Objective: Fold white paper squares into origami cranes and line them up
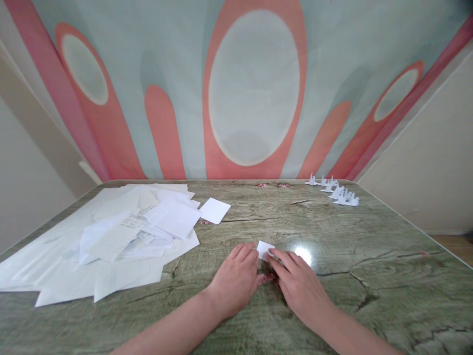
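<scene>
A small white square of folded paper [265, 250] lies on the table between my two hands. My left hand [238, 271] rests at its left edge, fingers bent together and closed on that side; the thumb is low and partly hidden. On the other side, my right hand [295, 278] grips the lower right edge with its fingertips, index finger on top. Parts of the paper's edges are covered by my fingers. Beyond my left hand, a single square white sheet [215, 210] lies flat, one corner against the paper pile.
A wide heap of white papers [125, 241], some with printing, covers the table's left side. Several small folded paper cranes [338, 191] stand at the back right. The wood-patterned table [369, 241] ends at a patterned backdrop [254, 88].
</scene>
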A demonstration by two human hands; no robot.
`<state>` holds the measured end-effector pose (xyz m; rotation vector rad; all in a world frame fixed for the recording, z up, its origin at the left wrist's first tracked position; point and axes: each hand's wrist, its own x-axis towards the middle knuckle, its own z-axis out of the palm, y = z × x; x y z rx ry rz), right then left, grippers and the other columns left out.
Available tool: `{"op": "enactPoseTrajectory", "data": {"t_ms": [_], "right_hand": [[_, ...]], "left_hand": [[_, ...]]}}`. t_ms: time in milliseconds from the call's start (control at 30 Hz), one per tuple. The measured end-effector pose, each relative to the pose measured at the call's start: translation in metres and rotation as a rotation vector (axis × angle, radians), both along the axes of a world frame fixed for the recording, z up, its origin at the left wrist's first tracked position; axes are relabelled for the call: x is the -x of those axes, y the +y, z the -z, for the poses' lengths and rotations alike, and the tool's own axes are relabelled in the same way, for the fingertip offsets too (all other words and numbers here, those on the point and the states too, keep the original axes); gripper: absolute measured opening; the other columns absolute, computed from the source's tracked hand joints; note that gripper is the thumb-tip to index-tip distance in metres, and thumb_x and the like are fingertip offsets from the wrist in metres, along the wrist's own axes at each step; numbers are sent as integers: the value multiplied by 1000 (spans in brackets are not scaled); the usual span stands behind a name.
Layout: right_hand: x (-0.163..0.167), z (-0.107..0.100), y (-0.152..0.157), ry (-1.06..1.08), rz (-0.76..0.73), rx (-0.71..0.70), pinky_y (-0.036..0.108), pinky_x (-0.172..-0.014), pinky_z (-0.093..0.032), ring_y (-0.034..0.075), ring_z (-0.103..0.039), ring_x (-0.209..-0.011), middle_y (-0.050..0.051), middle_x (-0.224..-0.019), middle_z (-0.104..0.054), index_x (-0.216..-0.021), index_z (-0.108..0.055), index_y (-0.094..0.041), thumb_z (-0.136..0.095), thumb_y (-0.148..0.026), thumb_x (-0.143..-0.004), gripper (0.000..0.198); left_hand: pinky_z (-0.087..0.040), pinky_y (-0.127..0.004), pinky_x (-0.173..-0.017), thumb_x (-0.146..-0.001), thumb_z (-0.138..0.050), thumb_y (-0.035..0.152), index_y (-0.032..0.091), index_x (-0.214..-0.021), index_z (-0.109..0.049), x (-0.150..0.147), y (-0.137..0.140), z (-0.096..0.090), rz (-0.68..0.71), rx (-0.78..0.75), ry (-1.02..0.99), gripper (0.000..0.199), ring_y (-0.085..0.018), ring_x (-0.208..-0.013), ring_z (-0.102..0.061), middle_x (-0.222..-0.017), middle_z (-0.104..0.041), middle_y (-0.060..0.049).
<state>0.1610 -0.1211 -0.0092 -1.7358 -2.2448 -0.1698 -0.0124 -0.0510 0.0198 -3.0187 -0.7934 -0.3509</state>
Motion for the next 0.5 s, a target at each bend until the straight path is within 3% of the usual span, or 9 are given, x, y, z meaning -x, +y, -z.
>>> {"op": "enactPoseTrajectory", "data": {"t_ms": [167, 300, 500], "right_hand": [[7, 0, 1, 49, -19, -5, 40, -87, -44, 24, -49, -103, 10, -116, -57, -115, -55, -12, -46, -14, -85, 31], [7, -1, 1, 59, -42, 16, 42, -92, -42, 24, -48, -109, 9, -121, -55, -117, -54, -14, -46, -19, -88, 30], [4, -8, 4, 81, -122, 64, 40, -96, -40, 20, -47, -113, 8, -123, -53, -119, -50, -16, -42, -17, -90, 31]], "left_hand": [[-40, -40, -89, -85, -49, 26, 15, -94, -60, 4, 6, -1, 4, 117, -66, 17, -23, -97, -50, -96, -57, -8], [-44, -36, -83, -88, -43, 20, 18, -89, -63, 9, 18, 4, 15, 243, -226, 20, -19, -89, -53, -92, -59, -5], [-38, -39, -98, -84, -41, 8, 19, -119, -51, 14, 33, 19, 17, 244, -371, 39, -20, -114, -46, -120, -55, -7]]}}
